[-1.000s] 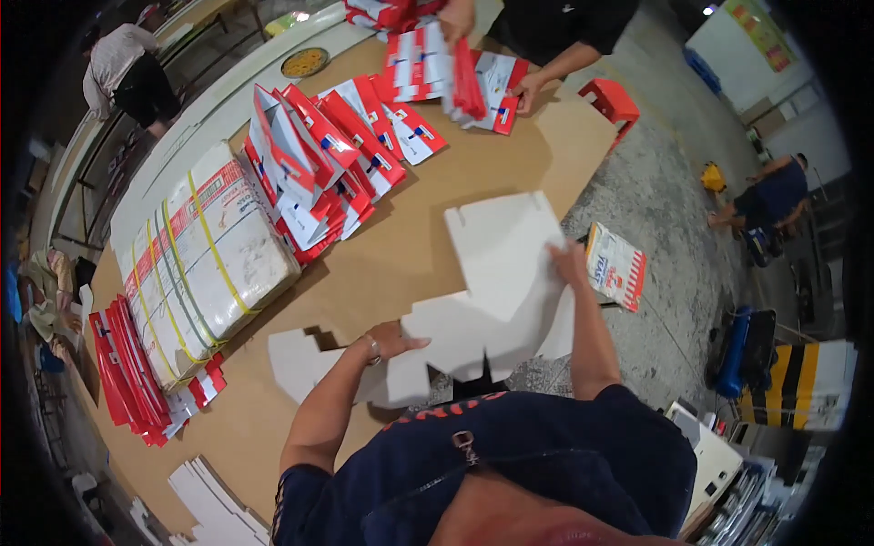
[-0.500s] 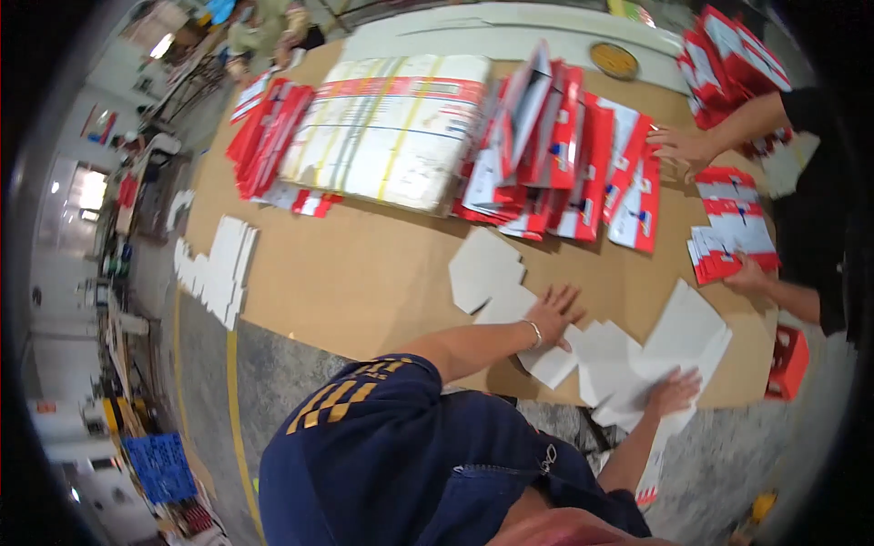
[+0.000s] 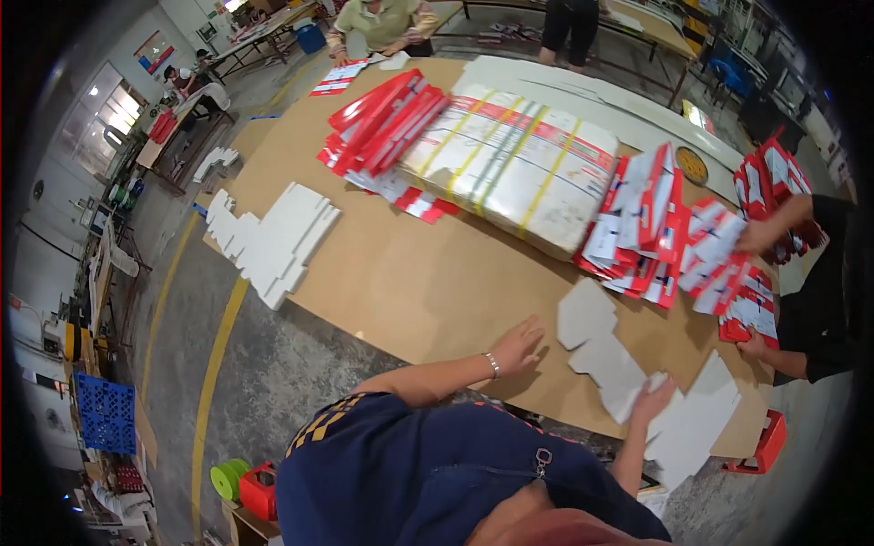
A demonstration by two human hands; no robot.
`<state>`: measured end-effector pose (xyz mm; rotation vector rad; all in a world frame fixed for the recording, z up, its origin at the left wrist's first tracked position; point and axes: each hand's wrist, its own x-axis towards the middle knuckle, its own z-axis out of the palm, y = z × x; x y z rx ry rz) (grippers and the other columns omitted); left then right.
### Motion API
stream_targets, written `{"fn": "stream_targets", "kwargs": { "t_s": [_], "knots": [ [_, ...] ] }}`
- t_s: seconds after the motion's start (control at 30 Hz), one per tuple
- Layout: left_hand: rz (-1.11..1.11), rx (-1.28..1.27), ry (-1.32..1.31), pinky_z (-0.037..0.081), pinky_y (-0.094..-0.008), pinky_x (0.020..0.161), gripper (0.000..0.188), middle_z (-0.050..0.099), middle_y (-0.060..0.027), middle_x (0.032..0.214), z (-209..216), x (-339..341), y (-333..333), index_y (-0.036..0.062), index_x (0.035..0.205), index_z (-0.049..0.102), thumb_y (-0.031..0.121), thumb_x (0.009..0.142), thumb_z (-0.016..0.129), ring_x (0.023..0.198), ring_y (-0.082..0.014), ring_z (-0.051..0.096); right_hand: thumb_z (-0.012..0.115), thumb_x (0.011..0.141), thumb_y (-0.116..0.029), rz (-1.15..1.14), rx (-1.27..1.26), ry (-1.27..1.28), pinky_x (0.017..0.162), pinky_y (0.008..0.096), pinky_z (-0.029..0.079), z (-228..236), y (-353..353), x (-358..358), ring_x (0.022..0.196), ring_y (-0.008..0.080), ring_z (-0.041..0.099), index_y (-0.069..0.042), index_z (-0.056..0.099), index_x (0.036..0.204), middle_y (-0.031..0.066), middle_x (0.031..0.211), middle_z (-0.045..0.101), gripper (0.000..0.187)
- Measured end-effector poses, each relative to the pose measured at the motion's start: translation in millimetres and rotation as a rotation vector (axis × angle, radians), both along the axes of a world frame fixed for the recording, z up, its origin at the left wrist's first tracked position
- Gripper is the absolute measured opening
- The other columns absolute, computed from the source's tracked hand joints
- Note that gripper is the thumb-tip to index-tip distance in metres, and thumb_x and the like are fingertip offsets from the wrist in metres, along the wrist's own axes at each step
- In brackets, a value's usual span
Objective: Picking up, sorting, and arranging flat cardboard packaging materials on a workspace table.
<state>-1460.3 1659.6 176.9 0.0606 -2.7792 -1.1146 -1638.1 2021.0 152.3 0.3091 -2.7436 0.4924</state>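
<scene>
My left hand [image 3: 519, 347] is held over the brown tabletop with its fingers apart and nothing in it, left of a flat white cardboard blank [image 3: 601, 350] with a notched outline. At the lower end of that blank, my right hand [image 3: 653, 400] has its fingers curled round the white edge. Beside and below the right hand lies a second flat white blank [image 3: 701, 409], partly covered by my hand and forearm. A stack of similar white blanks [image 3: 289, 241] rests at the table's left edge.
On the brown table [image 3: 410, 273] a strapped white bundle [image 3: 514, 159] lies between red-and-white folded packages [image 3: 387, 123] and more such packages [image 3: 642, 218]. At the right, a co-worker's hands [image 3: 756, 238] handle packages. A red stool [image 3: 763, 443] stands by the table's right corner.
The view has swung left. My left hand has come off the white blank and moved left of it. My right hand has closed on a blank's edge. The co-worker has picked up packages.
</scene>
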Motion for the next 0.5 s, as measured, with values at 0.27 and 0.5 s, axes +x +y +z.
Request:
{"fn": "stream_targets", "kwargs": {
  "t_s": [0.27,0.5],
  "knots": [
    [0.641,0.054,-0.151,0.039,-0.0378,0.098,0.047,0.05,-0.017,0.127,18,352,-185,0.0042,0.118,0.052,0.023,0.078,0.067,0.116,-0.0335,0.049,0.062,0.078,-0.014,1.549,-0.11,-0.566,0.101,0.0435,0.034,90,-394,306,0.123,0.0349,0.04,-0.002,0.045,0.126,0.0205,0.13,0.044,0.052],
    [1.508,0.197,-0.239,0.049,-0.0363,0.078,0.038,0.062,-0.0175,0.105,11,595,-179,0.0014,0.112,0.058,0.016,0.077,0.066,0.085,-0.0267,0.064,0.062,0.075,-0.01,1.832,-0.02,-0.484,0.076,0.0445,0.046,66,-498,393,0.088,0.0356,0.057,0.0,0.054,0.112,0.0171,0.095,0.059,0.039]
  ]
}}
